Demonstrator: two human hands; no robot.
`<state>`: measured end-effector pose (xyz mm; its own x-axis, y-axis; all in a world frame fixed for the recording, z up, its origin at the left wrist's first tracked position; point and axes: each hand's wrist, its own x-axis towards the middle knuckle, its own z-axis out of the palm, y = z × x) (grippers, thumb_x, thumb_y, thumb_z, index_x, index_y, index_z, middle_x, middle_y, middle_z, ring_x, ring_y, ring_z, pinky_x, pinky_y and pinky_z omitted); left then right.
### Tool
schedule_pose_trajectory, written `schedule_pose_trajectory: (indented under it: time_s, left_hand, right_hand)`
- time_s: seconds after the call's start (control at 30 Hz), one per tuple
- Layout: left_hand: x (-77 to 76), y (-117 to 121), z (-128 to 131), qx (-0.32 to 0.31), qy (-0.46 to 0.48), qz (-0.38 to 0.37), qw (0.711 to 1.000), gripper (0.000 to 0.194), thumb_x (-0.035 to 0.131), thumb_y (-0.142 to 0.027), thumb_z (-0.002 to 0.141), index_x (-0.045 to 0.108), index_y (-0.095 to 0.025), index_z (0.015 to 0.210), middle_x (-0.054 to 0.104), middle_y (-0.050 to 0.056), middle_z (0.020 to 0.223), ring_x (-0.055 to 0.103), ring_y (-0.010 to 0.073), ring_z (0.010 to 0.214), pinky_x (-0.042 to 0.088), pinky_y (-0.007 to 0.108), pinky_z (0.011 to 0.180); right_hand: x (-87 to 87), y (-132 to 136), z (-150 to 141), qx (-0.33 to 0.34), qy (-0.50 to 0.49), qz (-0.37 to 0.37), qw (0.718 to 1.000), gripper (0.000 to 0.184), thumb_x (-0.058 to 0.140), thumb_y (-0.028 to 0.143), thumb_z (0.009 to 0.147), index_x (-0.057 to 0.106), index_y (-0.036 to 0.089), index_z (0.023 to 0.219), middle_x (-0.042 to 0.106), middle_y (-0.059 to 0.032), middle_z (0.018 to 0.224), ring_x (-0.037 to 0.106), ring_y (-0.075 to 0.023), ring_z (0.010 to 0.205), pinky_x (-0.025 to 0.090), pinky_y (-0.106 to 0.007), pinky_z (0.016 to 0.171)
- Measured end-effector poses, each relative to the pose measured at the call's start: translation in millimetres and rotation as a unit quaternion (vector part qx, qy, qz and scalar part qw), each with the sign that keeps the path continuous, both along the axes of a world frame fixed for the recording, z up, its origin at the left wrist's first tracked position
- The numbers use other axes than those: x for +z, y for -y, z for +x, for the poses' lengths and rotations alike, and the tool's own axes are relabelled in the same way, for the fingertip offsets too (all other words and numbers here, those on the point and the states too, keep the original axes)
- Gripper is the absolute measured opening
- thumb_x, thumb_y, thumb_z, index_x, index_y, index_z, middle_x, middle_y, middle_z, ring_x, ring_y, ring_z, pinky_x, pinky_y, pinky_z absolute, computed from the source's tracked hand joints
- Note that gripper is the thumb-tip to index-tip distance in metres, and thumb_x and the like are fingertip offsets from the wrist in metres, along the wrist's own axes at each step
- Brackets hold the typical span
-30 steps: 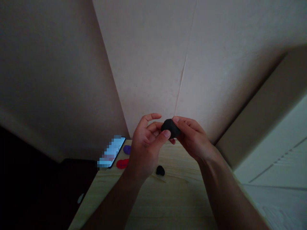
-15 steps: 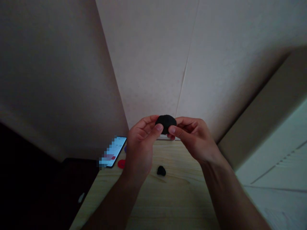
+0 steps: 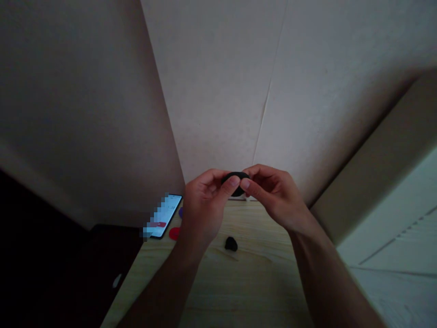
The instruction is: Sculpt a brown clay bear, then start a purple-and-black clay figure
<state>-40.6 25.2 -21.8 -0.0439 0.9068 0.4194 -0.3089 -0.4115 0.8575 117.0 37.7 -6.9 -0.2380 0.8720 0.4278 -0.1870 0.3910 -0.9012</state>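
Note:
A flattened lump of black modelling clay [image 3: 238, 191] is held up above the table, pinched between both hands. My left hand [image 3: 205, 207] grips its left side, thumb on the near face and fingers behind. My right hand [image 3: 278, 198] pinches the right side the same way, and the two thumb tips nearly meet in the middle. The thumbs cover part of the lump. Below, a smaller black clay piece [image 3: 231, 244] lies on the pale wooden table [image 3: 249, 282].
A lit phone [image 3: 167, 216] lies at the table's left edge. Beside it are a red disc [image 3: 174, 233] and a blue piece [image 3: 180, 212], both partly behind my left hand. A wall [image 3: 218, 91] rises behind the table, and a white cabinet [image 3: 392, 228] stands at right.
The black clay has tilted, so less of its broad face shows. My thumbs have moved closer together over it. The small piece on the table stays put.

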Motion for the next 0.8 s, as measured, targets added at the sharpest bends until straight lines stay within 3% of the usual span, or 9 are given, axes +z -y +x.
schedule_pose_trajectory:
  time_s: [0.07,0.17,0.27,0.4,0.53,0.63,0.73,0.8]
  left_hand:
    - [-0.3,1,0,0.001,0.003,0.005,1.000,0.012,0.085,-0.030,0.084,0.080,-0.019,0.085,0.079,0.002,0.083,0.071,0.0158,0.080,0.054,0.027,0.078]
    - [1.5,3,-1,-0.061,0.021,-0.020,0.998,0.017,0.083,-0.035,0.086,0.081,-0.018,0.083,0.077,0.002,0.076,0.068,0.0158,0.074,0.051,0.027,0.074]
    - [5.4,4,-2,-0.132,0.068,-0.071,0.986,0.025,0.084,-0.040,0.082,0.079,-0.017,0.074,0.072,0.003,0.070,0.063,0.0157,0.073,0.049,0.028,0.074]
    - [8.7,5,-1,-0.177,0.112,-0.116,0.971,0.029,0.087,-0.042,0.077,0.077,-0.015,0.071,0.067,0.003,0.070,0.057,0.0153,0.073,0.047,0.027,0.072]
    - [5.3,5,3,-0.128,0.095,-0.101,0.982,0.032,0.079,-0.042,0.087,0.071,-0.016,0.070,0.060,0.000,0.066,0.051,0.0131,0.067,0.043,0.026,0.066]
    - [1.7,4,3,-0.054,0.021,-0.045,0.997,0.035,0.075,-0.042,0.092,0.066,-0.017,0.069,0.055,-0.002,0.065,0.046,0.0114,0.065,0.038,0.025,0.062]
    - [0.2,3,2,-0.018,-0.056,-0.003,0.998,0.037,0.069,-0.045,0.097,0.063,-0.018,0.071,0.051,-0.003,0.066,0.043,0.0116,0.065,0.034,0.025,0.060]
    - [-0.5,2,2,-0.001,-0.086,0.013,0.996,0.040,0.065,-0.045,0.100,0.060,-0.018,0.071,0.049,-0.003,0.067,0.042,0.0121,0.065,0.034,0.026,0.059]
  right_hand:
    - [-3.4,-1,-2,0.012,-0.024,0.010,1.000,0.023,0.094,0.035,0.075,0.079,0.019,0.083,0.072,0.0014,0.072,0.061,-0.0101,0.066,0.049,-0.023,0.063]
    - [-8.2,-2,-3,0.041,-0.044,0.003,0.998,0.020,0.090,0.037,0.080,0.079,0.020,0.082,0.072,0.0006,0.072,0.061,-0.0108,0.066,0.049,-0.024,0.063]
    - [-10.8,-1,-6,0.077,-0.083,-0.040,0.993,0.024,0.087,0.042,0.083,0.077,0.021,0.081,0.069,0.0010,0.071,0.060,-0.0115,0.066,0.049,-0.024,0.064]
    - [-12.7,2,-14,0.105,-0.131,-0.094,0.981,0.033,0.084,0.049,0.085,0.072,0.020,0.075,0.060,0.0025,0.066,0.052,-0.0108,0.061,0.045,-0.024,0.058]
    - [-15.0,1,-18,0.089,-0.127,-0.073,0.985,0.040,0.078,0.052,0.091,0.067,0.019,0.071,0.054,0.0031,0.064,0.047,-0.0107,0.059,0.041,-0.024,0.057]
    - [-14.5,0,-15,0.057,-0.074,-0.026,0.995,0.036,0.083,0.050,0.087,0.070,0.018,0.077,0.061,0.0023,0.068,0.052,-0.0102,0.063,0.043,-0.023,0.061]
    - [-12.3,-1,-11,0.045,-0.031,-0.007,0.998,0.032,0.090,0.042,0.081,0.070,0.017,0.079,0.064,0.0025,0.067,0.055,-0.0102,0.062,0.043,-0.023,0.060]
    - [-11.8,-1,-10,0.038,-0.024,0.001,0.999,0.031,0.086,0.041,0.085,0.070,0.017,0.077,0.063,0.0028,0.065,0.054,-0.0101,0.061,0.042,-0.024,0.058]
